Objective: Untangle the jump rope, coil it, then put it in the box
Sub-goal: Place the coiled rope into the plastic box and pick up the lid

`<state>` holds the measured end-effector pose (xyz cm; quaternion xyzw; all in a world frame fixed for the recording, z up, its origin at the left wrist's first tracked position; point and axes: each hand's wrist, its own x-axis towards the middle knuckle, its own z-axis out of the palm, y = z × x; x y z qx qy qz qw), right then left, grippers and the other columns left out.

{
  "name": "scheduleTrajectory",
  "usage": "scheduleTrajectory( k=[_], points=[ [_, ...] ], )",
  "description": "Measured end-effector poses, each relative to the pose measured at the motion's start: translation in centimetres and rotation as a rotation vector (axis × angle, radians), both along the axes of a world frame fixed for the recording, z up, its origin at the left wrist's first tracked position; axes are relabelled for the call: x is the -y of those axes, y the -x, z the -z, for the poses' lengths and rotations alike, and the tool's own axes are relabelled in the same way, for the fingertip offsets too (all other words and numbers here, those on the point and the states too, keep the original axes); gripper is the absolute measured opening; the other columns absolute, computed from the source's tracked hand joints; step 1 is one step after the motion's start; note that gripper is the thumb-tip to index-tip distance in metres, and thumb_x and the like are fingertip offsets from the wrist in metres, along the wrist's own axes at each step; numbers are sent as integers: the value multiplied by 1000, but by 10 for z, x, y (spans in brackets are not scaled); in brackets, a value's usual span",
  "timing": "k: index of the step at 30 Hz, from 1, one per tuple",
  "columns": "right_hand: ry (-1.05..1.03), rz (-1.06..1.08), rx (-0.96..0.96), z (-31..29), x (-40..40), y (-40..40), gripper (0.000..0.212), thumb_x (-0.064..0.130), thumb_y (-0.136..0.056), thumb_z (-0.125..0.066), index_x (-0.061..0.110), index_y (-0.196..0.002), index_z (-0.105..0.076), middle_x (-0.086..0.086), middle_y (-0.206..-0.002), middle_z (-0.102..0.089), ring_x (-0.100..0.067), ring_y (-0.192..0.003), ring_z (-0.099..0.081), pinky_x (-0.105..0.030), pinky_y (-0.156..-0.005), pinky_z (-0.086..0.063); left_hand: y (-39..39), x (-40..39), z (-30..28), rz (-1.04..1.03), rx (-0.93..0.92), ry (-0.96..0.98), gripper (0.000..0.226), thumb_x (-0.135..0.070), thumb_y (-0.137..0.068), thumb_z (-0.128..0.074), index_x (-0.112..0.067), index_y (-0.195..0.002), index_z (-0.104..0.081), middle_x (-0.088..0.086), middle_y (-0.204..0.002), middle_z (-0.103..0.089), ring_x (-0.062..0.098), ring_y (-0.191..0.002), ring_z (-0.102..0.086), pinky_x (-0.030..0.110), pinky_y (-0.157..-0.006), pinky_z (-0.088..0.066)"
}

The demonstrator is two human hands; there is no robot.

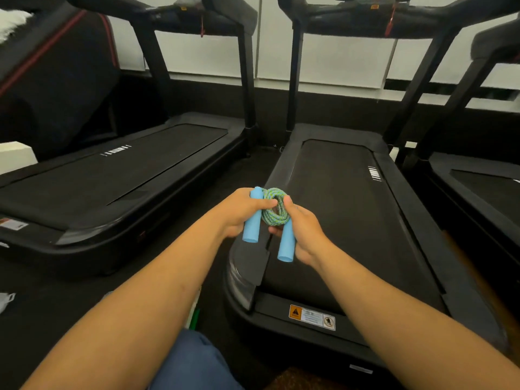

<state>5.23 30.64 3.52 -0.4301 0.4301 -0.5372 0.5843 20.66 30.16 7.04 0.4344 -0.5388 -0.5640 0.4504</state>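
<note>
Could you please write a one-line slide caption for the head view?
Both hands, left and right, hold a coiled jump rope above a treadmill.

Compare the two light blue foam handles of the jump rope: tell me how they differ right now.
The left light blue foam handle is gripped by the left hand; the right light blue foam handle by the right hand. The left one sits higher in the picture, its top end showing above the fingers; the right one's top is hidden behind the coiled green-and-blue rope. Both are tilted alike, lower ends toward the camera, and flank the coil.
</note>
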Motion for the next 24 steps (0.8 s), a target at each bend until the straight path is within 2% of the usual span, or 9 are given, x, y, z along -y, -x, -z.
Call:
scheduleTrajectory(
  k=[3, 6, 11, 13, 16, 18, 21, 24],
  points=[
    [-25, 7, -3, 13, 13, -29, 38, 38, -103, -56, 6, -118, -70, -17, -110, -76, -32, -100, -75, -36, -74, -62, -27, 3, 12, -12, -4, -46, 22, -10, -92, -71, 0, -112, -68, 13, -95, -76, 18, -78, -75, 29, -64, -60],
    [-51, 2, 15, 29, 27, -60, 36, 36, -102, -59, 4, -115, -71, -18, -108, -76, -32, -100, -75, -46, -87, -62, -55, 10, 30, -78, -40, -70, 25, -8, -92, -70, 3, -114, -65, 14, -96, -75, 19, -78, -75, 29, -64, -60],
    [-129, -42, -11, 73, 48, -111, 35, 34, -100, -62, 3, -113, -71, -19, -108, -76, -31, -99, -75, -50, -88, -61, -105, 27, 75, -154, -10, -144, 28, -8, -92, -70, 5, -117, -65, 17, -103, -74, 21, -84, -75, 31, -71, -61],
    [-173, -64, -19, 95, 55, -132, 34, 34, -101, -62, 3, -110, -71, -20, -109, -75, -32, -99, -75, -49, -87, -62, -126, 37, 100, -184, 6, -198, 27, -9, -92, -70, 4, -116, -66, 18, -106, -74, 22, -86, -74, 34, -73, -61],
    [-268, -115, -44, 131, 67, -162, 31, 36, -101, -60, 8, -105, -72, -17, -108, -75, -32, -100, -74, -44, -84, -62, -157, 49, 137, -208, 27, -284, 17, -8, -93, -68, 0, -109, -68, 19, -107, -74, 27, -92, -74, 44, -87, -61],
    [-341, -161, -60, 157, 74, -180, 30, 37, -103, -57, 11, -103, -71, -15, -107, -75, -31, -100, -73, -42, -82, -62, -177, 56, 161, -225, 49, -348, 14, -7, -94, -67, -1, -106, -67, 18, -104, -75, 27, -91, -74, 43, -85, -61],
    [-437, -212, -73, 196, 81, -204, 28, 34, -105, -52, 14, -97, -70, -10, -98, -74, -23, -86, -72, -35, -72, -61, -205, 66, 203, -243, 107, -464, 23, -6, -93, -68, 2, -114, -64, 21, -110, -74, 28, -95, -73, 42, -83, -61],
    [-538, -244, -105, 239, 86, -223, 27, 34, -106, -50, 16, -100, -69, -10, -99, -73, -22, -87, -70, -38, -78, -60, -225, 70, 247, -262, 163, -570, 29, -8, -92, -71, 3, -118, -63, 21, -114, -72, 29, -99, -71, 44, -87, -60]
  ],
)
